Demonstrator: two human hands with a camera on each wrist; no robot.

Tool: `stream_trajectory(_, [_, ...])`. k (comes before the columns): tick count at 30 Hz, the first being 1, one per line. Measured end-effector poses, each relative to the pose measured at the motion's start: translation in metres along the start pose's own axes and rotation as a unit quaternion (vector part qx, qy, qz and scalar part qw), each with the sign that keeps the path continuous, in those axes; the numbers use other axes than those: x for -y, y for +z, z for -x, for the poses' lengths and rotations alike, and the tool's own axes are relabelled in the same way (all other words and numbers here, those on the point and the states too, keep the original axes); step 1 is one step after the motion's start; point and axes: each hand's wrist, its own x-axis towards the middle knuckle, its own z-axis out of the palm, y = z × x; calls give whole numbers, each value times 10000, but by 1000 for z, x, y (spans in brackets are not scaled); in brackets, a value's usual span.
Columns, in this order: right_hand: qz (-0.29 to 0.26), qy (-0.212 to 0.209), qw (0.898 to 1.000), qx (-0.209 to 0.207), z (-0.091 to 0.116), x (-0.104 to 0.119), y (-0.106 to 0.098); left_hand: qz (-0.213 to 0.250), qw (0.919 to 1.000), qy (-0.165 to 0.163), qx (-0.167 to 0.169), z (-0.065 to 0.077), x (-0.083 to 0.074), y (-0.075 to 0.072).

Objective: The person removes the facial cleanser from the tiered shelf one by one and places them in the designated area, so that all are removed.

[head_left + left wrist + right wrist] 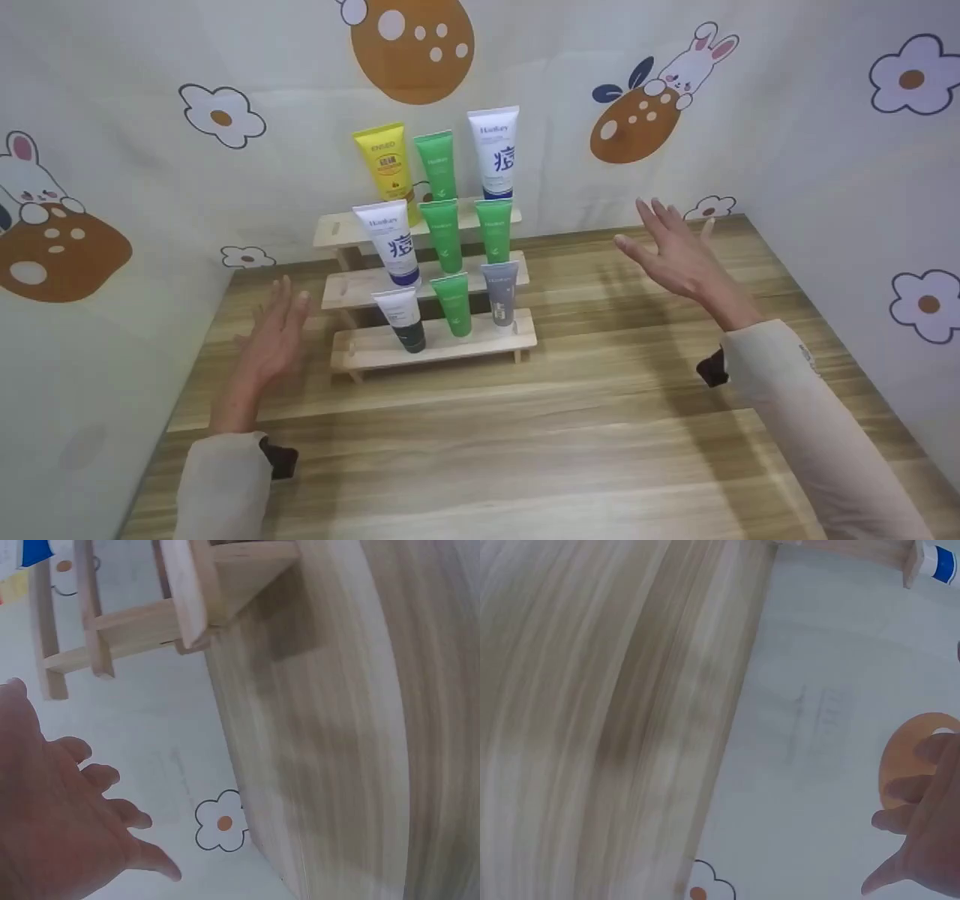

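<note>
A three-tier wooden rack (435, 351) holds several squeeze tubes standing on their caps. On its top tier are a yellow tube (385, 161), a green tube (437, 165) and a white tube (495, 146) with blue print. The middle tier carries a white tube (386, 234) and two green ones. Along the bottom stand a white-and-dark tube (400, 315), a green tube (452, 304) and a grey tube (501, 289). My left hand (274, 337) hovers left of the rack, fingers extended, holding nothing. To the right, apart from the rack, my right hand (675, 251) is raised with fingers spread, also holding nothing.
The rack stands on a wood-grain table (555, 450), toward its back edge. Pale curtain-like walls (547, 45) printed with rabbits and flowers enclose the back and both sides. Dark bands (712, 367) sit at both sleeve cuffs.
</note>
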Motion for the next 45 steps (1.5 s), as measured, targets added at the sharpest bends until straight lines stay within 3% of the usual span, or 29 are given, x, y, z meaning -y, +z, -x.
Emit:
stream_trajectory(9, [-1354,-202,9906,-30,-4,19,-6,595,9977,325,-50,2,-9,-7])
stream_trajectory(17, [-2489,-427,9676,76,-12,40,-11,1584,9871,134,-182,7,-8,-7])
stream_trajectory(21, [-2916,-593,9547,64,-17,48,-13,2459,9689,154,-231,9,-4,-6])
stream_trajectory(28, [-3510,-717,9334,-229,-27,70,-17,3873,9217,-37,-212,12,6,1])
stream_trajectory(36, [-4253,-715,9012,-422,-46,94,-23,4247,9032,-91,-614,16,3,20])
stream_trajectory(42, [-4457,-589,8912,-604,-57,113,-26,4831,8697,-252,-975,19,1,35])
stream_trajectory(45, [-4460,-564,8910,-632,-61,120,-26,5000,8598,-458,-927,20,3,42])
